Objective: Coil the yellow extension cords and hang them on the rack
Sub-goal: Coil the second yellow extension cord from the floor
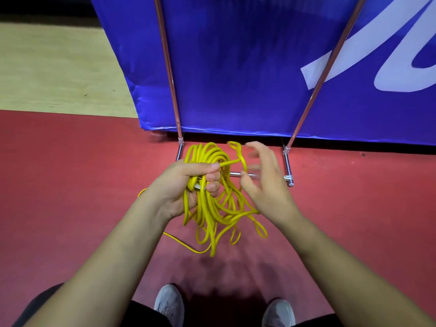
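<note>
Cord (212, 208), yellow and gathered into many uneven loops, hangs in front of us above the red floor (70, 185), and its lowest loops dangle over the ground ahead of our two grey shoes (168, 303), which stand side by side at the very bottom of the view. One loose strand drops from the bundle and trails off low to the left, behind our left forearm. Our left hand (186, 185) grips the bundle near its top: the thumb lies across the strands and the fingers are curled tight round them, so the loops fan out above the fist and fall below it. A small silvery piece shows between these fingers, and we cannot tell what it is. Our right hand (262, 182) is just beside the bundle with its palm turned toward it, fingers spread and only loosely bent, holding nothing that we can see; its fingertips are blurred and sit close to one narrow loop that stands up from the bundle. Another strand passes just below the heel of this hand. Behind the hands lies the shiny metal foot of the rack (286, 166), resting on the red floor, with two slim poles rising from it and leaning apart. None of the cord is on the rack. A big blue banner (236, 67) with white lettering stands just behind the poles, and pale wooden flooring (59, 67) lies farther off at the upper left.
</note>
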`<state>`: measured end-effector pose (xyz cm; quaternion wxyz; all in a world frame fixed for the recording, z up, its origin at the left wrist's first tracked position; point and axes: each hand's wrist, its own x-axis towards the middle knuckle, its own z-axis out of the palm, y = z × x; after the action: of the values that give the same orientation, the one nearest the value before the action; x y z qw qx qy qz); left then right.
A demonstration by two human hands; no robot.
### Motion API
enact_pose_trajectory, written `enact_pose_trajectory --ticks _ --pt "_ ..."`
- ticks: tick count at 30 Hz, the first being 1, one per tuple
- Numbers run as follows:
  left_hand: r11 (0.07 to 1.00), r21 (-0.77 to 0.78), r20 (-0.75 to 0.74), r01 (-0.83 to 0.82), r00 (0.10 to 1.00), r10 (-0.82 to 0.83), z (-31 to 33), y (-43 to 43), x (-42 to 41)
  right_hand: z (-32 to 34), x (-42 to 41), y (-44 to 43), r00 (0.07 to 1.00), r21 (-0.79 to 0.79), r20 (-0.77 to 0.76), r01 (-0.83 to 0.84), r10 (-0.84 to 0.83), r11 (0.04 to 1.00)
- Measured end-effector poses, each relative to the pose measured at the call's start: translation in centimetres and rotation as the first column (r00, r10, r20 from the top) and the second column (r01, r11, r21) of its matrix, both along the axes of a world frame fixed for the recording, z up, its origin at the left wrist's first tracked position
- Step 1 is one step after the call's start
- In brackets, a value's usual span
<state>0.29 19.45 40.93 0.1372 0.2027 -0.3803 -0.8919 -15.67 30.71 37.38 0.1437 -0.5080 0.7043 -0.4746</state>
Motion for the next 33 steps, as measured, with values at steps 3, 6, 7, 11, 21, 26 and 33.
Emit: enact_pose_trajectory --ticks 3,6,7,11,21,26,33 --pt "0.999 0.009 0.001 -0.032 0.999 0.032 0.1 -0.4 0.3 0.4 0.1 -0.7 0.965 0.048 0.263 0.002 -0.015 0.999" --pt "0.991 0.045 0.033 -0.126 0.992 0.124 0.1 -1.4 0.9 0.3 -1.5 -0.9 0.978 0.073 0.199 -0.086 0.070 0.994" --pt "0.988 0.030 0.042 -0.155 0.987 0.153 0.0 -1.6 1.1 0.0 -2.1 -0.9 0.978 0.094 0.198 -0.083 0.063 0.992" --pt "0.968 -0.031 0.033 -0.249 0.968 0.250 0.1 -2.7 1.6 -4.3 -6.2 -0.7 0.955 0.274 0.198 0.164 -0.222 0.948" --pt "0.949 -0.116 -0.044 -0.293 0.956 0.290 1.5 -5.2 4.1 -13.1 -13.6 4.2 0.903 0.854 -0.142 0.319 -0.407 0.410" --pt "0.961 -0.242 -0.020 -0.136 0.991 0.135 1.1 -3.5 3.1 -10.6 -9.8 2.3 0.996 0.723 0.033 0.032 -0.081 0.690" --pt "0.977 -0.167 -0.058 -0.133 0.991 0.125 0.7 -3.0 1.6 -4.4 -1.3 0.1 0.557 0.219 0.815 -0.550 0.158 0.806"
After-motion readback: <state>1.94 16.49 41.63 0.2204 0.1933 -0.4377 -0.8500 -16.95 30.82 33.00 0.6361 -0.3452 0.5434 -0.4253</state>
